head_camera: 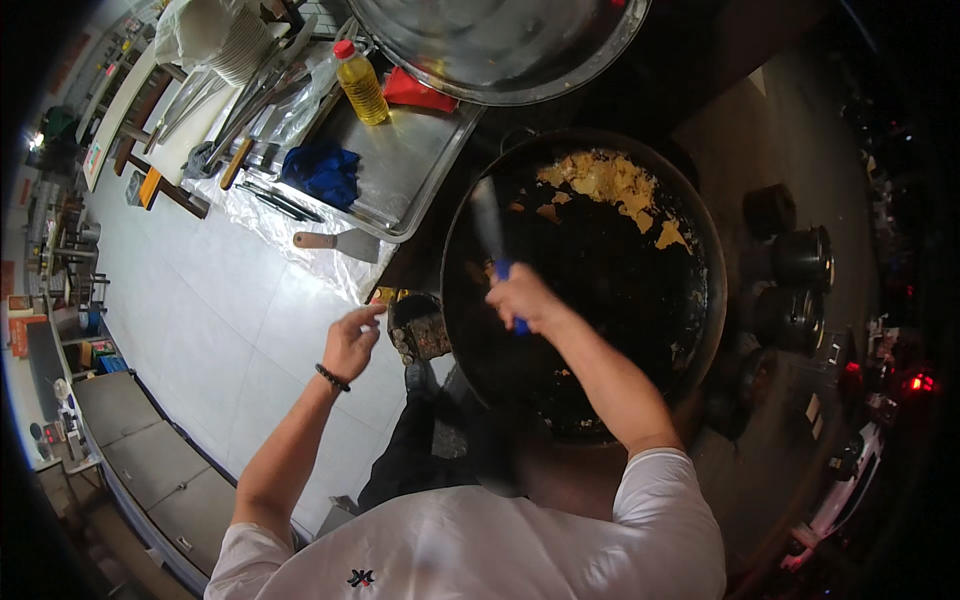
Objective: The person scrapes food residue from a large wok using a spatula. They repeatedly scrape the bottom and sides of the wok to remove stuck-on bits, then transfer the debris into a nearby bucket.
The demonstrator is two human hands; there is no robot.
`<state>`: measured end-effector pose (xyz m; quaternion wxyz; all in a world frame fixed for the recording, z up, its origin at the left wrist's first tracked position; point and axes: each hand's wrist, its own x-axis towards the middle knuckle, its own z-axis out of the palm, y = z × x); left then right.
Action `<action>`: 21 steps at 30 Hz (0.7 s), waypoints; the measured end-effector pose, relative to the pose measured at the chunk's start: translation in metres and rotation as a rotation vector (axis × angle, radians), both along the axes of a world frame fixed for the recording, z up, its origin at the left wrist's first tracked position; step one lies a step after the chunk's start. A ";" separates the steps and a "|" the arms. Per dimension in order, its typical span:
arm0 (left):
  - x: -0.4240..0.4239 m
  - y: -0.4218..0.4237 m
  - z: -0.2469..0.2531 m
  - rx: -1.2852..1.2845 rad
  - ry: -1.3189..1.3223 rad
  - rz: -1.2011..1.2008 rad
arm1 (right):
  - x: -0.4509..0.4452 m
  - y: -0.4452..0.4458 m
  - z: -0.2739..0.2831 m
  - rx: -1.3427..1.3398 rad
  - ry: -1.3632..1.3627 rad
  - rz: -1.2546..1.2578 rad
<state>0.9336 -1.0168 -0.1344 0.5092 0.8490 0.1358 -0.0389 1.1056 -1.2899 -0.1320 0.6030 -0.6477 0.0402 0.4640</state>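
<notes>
My right hand [525,296] grips the blue handle of a scraper [490,214], its blade blurred over the left part of a large round black pan [585,300]. Yellowish-brown crust pieces [600,178] lie heaped toward the pan's far side, with smaller flakes scattered nearer its left rim. My left hand [352,341] hangs in the air left of the pan, fingers loosely apart and nothing in them. A dark bead bracelet [332,377] circles that wrist.
Left of the pan stands a metal tray [420,161] with an oil bottle [361,82], a blue cloth [321,174] and a red packet [420,91]. A wooden-handled scraper [337,243] lies beside it on plastic film. A large round metal lid or pan [510,52] is beyond; dark pots [802,259] stand right.
</notes>
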 end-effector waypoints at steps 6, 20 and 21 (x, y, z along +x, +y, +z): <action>0.069 0.021 0.023 -0.109 -0.058 -0.027 | 0.102 -0.040 -0.040 0.040 -0.018 -0.242; 0.334 -0.048 -0.022 -0.220 0.129 -0.415 | 0.072 -0.073 -0.004 0.048 0.033 -0.573; 0.350 -0.062 -0.029 -0.252 0.150 -0.397 | 0.051 -0.072 0.002 0.002 0.053 -0.594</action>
